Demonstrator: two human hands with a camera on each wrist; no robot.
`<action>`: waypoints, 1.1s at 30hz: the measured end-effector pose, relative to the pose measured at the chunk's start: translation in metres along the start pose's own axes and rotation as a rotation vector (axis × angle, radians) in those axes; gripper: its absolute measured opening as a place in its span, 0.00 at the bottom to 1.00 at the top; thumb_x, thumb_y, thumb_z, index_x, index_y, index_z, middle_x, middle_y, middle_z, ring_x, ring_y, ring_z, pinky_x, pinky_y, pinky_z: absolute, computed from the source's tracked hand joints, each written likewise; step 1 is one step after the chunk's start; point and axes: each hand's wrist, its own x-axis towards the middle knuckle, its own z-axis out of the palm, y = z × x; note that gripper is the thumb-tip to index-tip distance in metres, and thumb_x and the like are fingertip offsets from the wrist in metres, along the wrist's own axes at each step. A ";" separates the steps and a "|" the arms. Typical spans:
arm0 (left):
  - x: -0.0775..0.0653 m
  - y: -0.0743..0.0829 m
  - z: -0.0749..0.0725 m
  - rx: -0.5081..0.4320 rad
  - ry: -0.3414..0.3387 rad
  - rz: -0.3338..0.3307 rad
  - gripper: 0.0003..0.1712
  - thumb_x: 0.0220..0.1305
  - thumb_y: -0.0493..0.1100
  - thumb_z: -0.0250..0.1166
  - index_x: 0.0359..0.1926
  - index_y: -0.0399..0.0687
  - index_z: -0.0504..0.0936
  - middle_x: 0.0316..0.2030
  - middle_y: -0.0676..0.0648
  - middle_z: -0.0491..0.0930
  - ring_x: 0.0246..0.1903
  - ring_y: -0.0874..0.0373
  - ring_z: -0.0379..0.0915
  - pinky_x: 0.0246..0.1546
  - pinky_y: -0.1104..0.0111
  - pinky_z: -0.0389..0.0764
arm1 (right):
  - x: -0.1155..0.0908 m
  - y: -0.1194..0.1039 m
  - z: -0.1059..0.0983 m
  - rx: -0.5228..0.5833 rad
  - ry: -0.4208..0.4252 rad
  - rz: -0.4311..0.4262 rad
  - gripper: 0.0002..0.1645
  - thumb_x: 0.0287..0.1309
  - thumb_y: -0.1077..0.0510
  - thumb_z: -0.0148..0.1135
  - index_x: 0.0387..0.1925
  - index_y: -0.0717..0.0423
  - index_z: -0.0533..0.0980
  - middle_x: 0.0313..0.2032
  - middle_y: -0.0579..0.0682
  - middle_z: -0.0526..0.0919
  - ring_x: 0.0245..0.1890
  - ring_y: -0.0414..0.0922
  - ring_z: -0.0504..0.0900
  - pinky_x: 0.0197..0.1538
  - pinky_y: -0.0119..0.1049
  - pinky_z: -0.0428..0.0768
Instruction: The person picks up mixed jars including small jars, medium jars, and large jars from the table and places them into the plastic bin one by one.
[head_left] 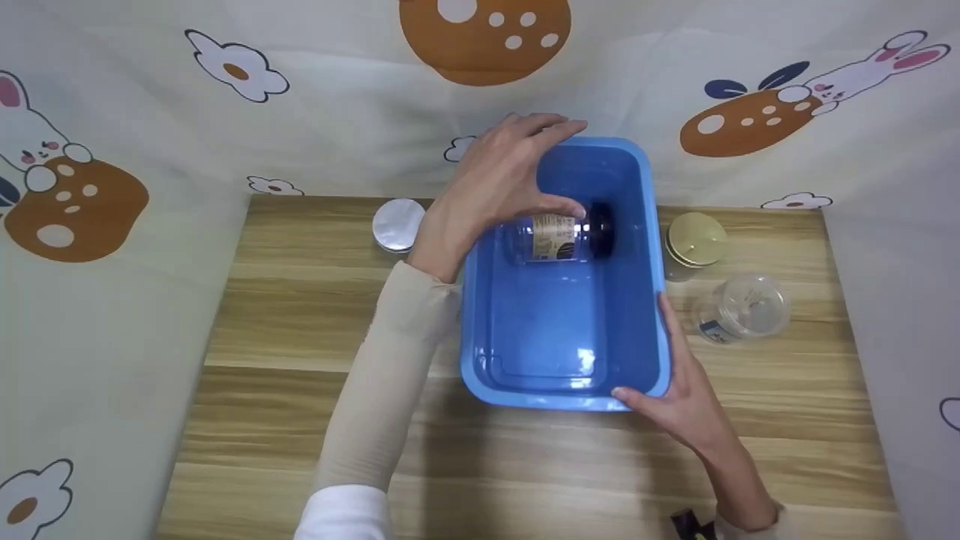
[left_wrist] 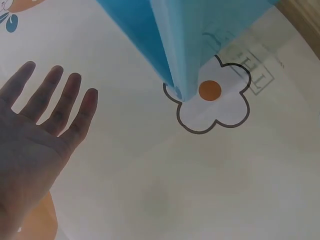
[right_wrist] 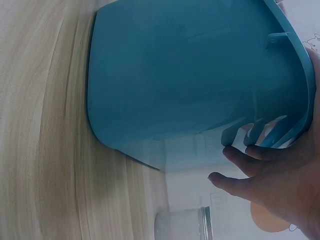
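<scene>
A blue plastic bin (head_left: pixel 551 322) stands in the middle of the table. On its floor lies a clear jar (head_left: pixel 555 238) on its side, with a dark lid and a paper label. At the bin's near right corner my right hand (head_left: pixel 682 397) grips the rim, thumb over the top and fingers along the outer wall; the right wrist view shows those fingers (right_wrist: pixel 240 162) against the bin. My left hand (head_left: pixel 499 169) is over the far left corner, thumb above the jar. In the left wrist view its fingers (left_wrist: pixel 60 95) are straight and spread, apart from the bin.
Left of the bin stands a container with a silvery white lid (head_left: pixel 399 224), partly behind my left forearm. To the right are a jar with a gold lid (head_left: pixel 697 238) and a clear lidded jar (head_left: pixel 750 307). Patterned cloth walls (head_left: pixel 337 112) enclose the wooden table (head_left: pixel 292 315).
</scene>
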 end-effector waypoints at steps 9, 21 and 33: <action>-0.012 -0.021 0.004 -0.036 0.046 -0.042 0.54 0.35 0.83 0.51 0.65 0.69 0.62 0.61 0.58 0.64 0.59 0.61 0.58 0.58 0.65 0.62 | 0.001 0.014 0.001 0.009 0.003 -0.005 0.74 0.28 0.62 0.79 0.71 0.41 0.39 0.69 0.42 0.49 0.66 0.46 0.55 0.61 0.55 0.58; -0.038 -0.052 0.017 -0.143 0.103 -0.146 0.52 0.36 0.81 0.55 0.64 0.66 0.64 0.61 0.54 0.64 0.61 0.59 0.57 0.59 0.60 0.62 | 0.000 -0.013 0.000 0.005 -0.011 -0.018 0.71 0.32 0.64 0.76 0.71 0.46 0.39 0.69 0.53 0.48 0.64 0.55 0.56 0.58 0.59 0.60; -0.050 -0.067 0.019 -0.176 0.134 -0.181 0.48 0.39 0.78 0.56 0.62 0.66 0.66 0.61 0.55 0.66 0.60 0.58 0.58 0.59 0.60 0.62 | 0.000 -0.017 0.000 -0.009 -0.017 -0.030 0.71 0.33 0.66 0.75 0.71 0.47 0.38 0.68 0.61 0.48 0.62 0.61 0.57 0.56 0.61 0.62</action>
